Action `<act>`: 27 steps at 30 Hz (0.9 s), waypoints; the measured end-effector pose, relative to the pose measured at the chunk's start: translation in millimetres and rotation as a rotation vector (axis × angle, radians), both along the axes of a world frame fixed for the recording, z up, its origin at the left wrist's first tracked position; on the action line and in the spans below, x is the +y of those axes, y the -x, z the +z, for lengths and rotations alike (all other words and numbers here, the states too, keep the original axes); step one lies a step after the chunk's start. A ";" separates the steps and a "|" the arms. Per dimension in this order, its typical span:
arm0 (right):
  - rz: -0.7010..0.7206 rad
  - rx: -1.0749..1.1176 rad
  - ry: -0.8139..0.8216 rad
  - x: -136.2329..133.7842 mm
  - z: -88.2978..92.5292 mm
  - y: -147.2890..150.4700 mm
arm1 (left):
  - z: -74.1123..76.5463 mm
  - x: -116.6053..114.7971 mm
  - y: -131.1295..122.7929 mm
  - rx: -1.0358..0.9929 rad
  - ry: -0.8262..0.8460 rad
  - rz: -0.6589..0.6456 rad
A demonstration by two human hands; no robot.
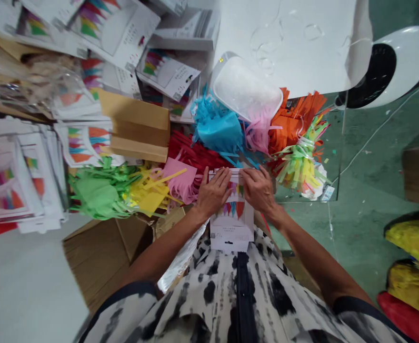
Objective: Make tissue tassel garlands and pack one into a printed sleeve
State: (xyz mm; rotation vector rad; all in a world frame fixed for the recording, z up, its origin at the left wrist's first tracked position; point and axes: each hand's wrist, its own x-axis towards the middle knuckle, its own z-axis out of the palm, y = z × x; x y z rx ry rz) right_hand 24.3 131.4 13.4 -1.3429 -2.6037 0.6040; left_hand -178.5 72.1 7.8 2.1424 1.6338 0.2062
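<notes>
A flat white cardboard packaging box (232, 224), printed with colourful bunting and fitted with a hang tab, rests against my front. Its tab end points towards me. My left hand (213, 191) holds the box at its far left side, fingers close together over the edge. Over the far right corner, my right hand (258, 191) grips the same box with bent fingers. My fingers partly cover the box's far end. Just beyond my hands lie fringed tissue paper pieces in red (202, 150), pink (181, 177) and blue (218, 125).
Green (98, 190) and yellow fringed paper (147, 190) lies to the left. Printed packages (116, 28) pile up at the back left, near an open brown carton (140, 126). Orange fringe (295, 121) and a multicoloured tassel bundle (306, 155) sit at the right, beside a glass-like edge.
</notes>
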 end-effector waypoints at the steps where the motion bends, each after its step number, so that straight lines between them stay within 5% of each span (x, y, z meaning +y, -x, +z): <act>1: -0.033 0.033 0.002 0.4 0.6 -4.2 | 1.9 -0.1 -0.4 0.003 0.005 0.007; 6: -0.210 0.044 -0.020 -9.2 -3.4 -19.8 | 2.5 -4.2 -6.9 0.045 0.031 0.040; 27: -0.133 -0.199 -0.081 7.4 8.2 10.1 | 3.3 -3.8 -2.3 0.085 0.048 0.022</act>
